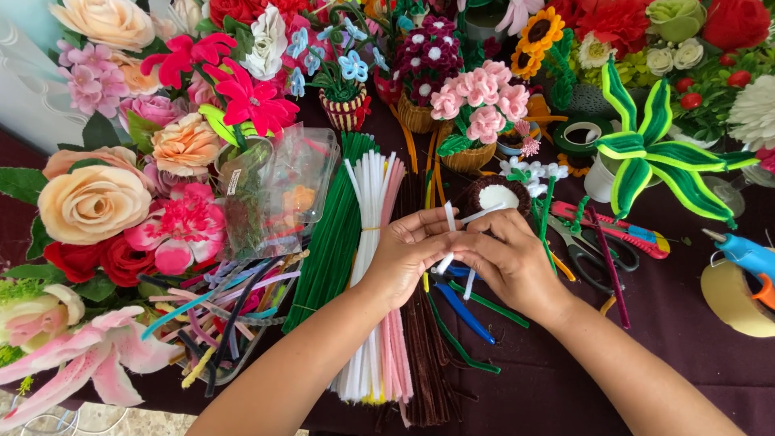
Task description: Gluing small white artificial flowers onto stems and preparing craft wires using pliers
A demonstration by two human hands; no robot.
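Craft table: pipe-cleaner bundles (367, 242), handmade flowers (480, 101), glue gun (747, 254)

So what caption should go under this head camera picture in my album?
Left hand and right hand twist white pipe cleaners above pipe-cleaner bundles.

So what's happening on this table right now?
A person's two hands meet over the middle of a dark table. The left hand and right hand together pinch short white pipe cleaners, bent between the fingers. Under them lie bundles of green, white and brown pipe cleaners. Artificial flowers, scissors and a blue glue gun lie around.
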